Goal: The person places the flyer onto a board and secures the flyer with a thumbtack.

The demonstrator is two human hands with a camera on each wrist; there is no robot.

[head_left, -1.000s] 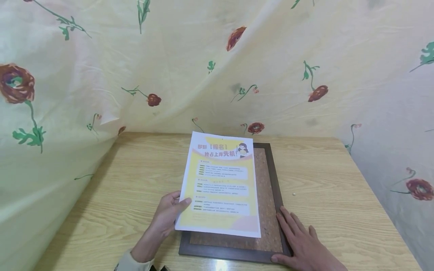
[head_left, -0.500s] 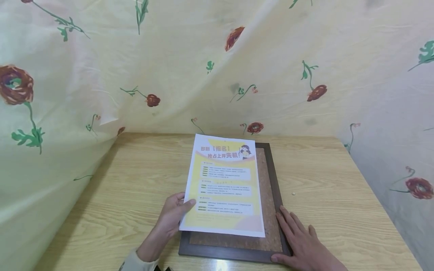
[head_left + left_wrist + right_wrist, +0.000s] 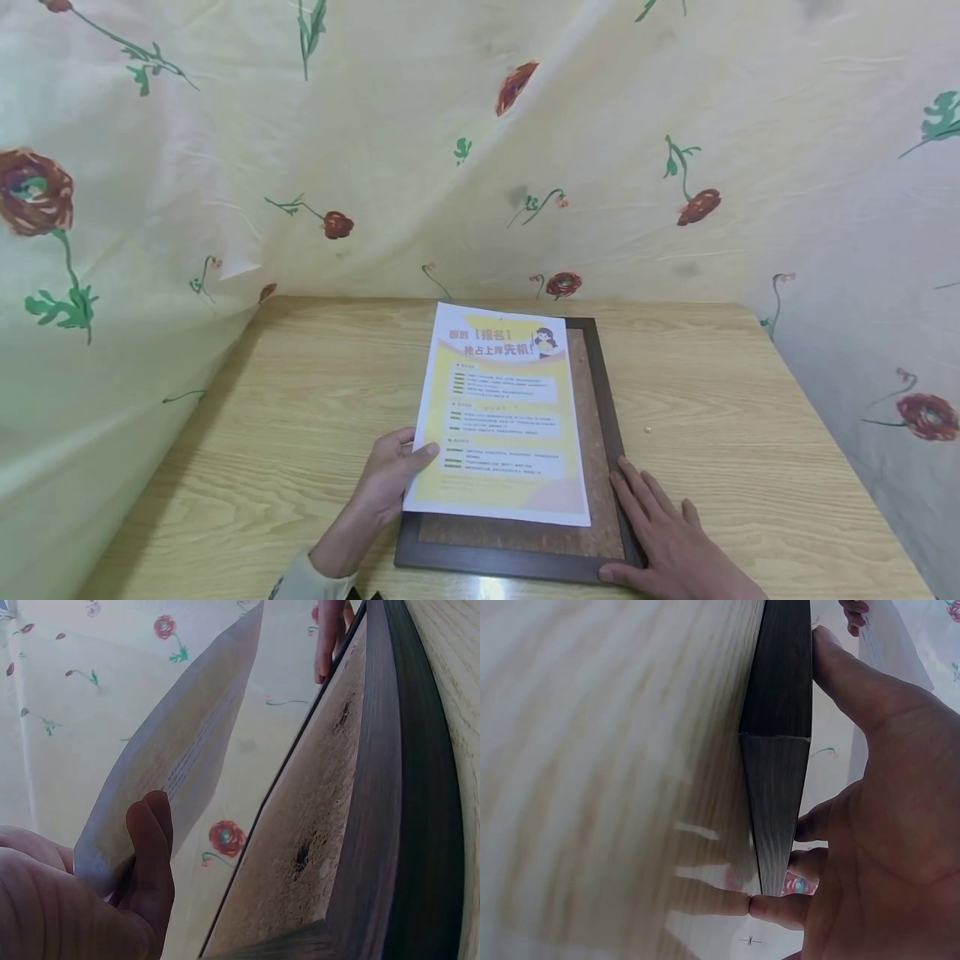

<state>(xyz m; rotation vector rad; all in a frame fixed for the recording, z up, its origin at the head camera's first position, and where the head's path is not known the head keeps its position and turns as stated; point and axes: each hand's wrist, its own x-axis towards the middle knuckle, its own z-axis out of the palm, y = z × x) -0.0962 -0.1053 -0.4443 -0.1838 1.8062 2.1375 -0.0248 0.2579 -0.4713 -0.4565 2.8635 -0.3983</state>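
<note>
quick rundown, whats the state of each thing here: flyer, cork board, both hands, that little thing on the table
flyer: lifted, tilted over the board, pinched at its left edge
cork board: flat on the table, nothing pinned
left hand: pinches the flyer
right hand: flat, fingers straight, on the board's right frame
small pale object: loose on the table

flyers: just one, yellow printed sheet [image 3: 501,421], middle of the table
cork boards: one, dark-framed [image 3: 600,417], under the flyer
hands: two, left hand [image 3: 386,483] at 7 o'clock of the flyer, right hand [image 3: 667,542] at 4 o'clock
tables: one, wooden [image 3: 300,417]
tiny white specks: one [image 3: 649,431], 3 o'clock of the board
flowered cloths: one [image 3: 450,150], 12 o'clock
</note>
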